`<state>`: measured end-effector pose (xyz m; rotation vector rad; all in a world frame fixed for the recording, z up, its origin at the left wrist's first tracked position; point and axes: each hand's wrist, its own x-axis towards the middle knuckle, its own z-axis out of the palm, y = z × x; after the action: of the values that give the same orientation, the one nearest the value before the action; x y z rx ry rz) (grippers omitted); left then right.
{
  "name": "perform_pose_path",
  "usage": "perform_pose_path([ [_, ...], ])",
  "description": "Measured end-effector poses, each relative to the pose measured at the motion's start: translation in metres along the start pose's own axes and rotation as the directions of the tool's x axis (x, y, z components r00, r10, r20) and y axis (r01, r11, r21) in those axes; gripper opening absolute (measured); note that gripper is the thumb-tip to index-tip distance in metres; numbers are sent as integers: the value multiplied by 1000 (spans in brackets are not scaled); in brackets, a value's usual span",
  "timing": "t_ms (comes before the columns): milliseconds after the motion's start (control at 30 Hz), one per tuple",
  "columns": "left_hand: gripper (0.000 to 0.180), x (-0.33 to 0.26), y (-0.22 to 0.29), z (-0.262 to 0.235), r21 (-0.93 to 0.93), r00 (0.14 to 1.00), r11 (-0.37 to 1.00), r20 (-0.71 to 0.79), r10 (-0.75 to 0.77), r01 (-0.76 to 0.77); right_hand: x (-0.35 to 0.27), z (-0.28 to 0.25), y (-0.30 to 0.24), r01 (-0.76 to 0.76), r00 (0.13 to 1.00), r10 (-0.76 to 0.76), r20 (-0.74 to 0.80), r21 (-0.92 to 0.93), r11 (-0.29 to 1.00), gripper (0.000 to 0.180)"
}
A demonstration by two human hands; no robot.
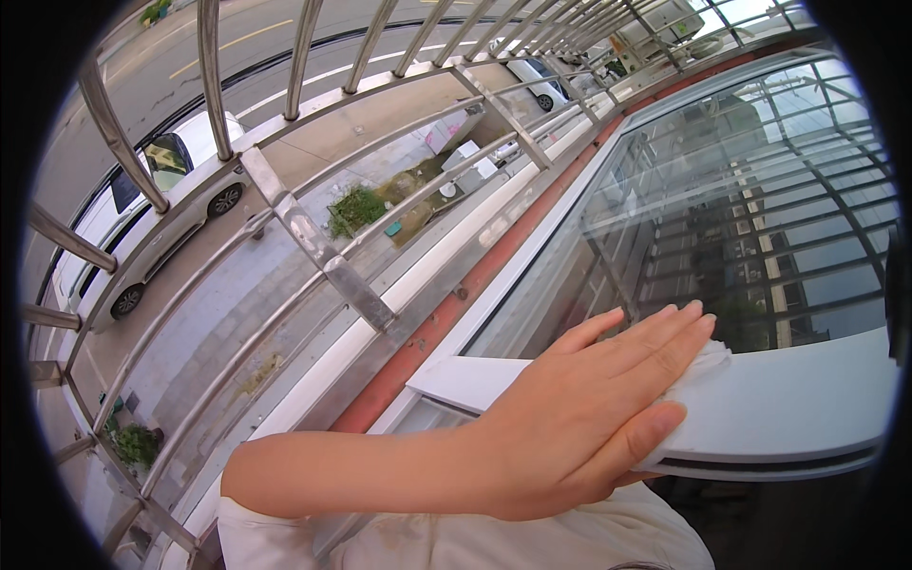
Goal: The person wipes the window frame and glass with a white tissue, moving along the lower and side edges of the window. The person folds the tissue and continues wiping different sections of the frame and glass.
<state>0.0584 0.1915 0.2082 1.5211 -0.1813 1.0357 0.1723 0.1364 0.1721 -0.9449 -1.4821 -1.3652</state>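
My left hand (579, 418) lies palm down, fingers together and the little finger slightly apart, on a folded white cloth (705, 367). It presses the cloth against the white frame (807, 394) of a window. Only the cloth's edges show past the fingertips and below the thumb; the rest is hidden under the hand. The fingertips lie near the lower edge of the glass pane (703, 228), which reflects bars and buildings. My forearm crosses from the lower left, out of a white sleeve (271, 541). My right hand is not in view.
Metal security bars (318, 252) run along the left and far side, close to my forearm. A reddish sill strip (418, 351) lies between bars and window. Far below are a white car (161, 228), a second vehicle (541, 81), a road and green plants (356, 211).
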Motion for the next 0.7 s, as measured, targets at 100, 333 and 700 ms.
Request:
perform_pose_path([
  [100, 56, 5, -1, -2, -48, 995, 998, 84, 50, -46, 5, -5, -2, -55, 998, 55, 4, 59, 997, 59],
  [333, 60, -103, -49, -30, 122, 888, 890, 92, -451, 439, -1, -8, -1, -140, 990, 138, 27, 122, 983, 63],
  [700, 63, -57, -12, -13, 38, 982, 991, 135, -132, 128, 3, -8, -3, -228, 974, 227, 27, 154, 961, 70],
])
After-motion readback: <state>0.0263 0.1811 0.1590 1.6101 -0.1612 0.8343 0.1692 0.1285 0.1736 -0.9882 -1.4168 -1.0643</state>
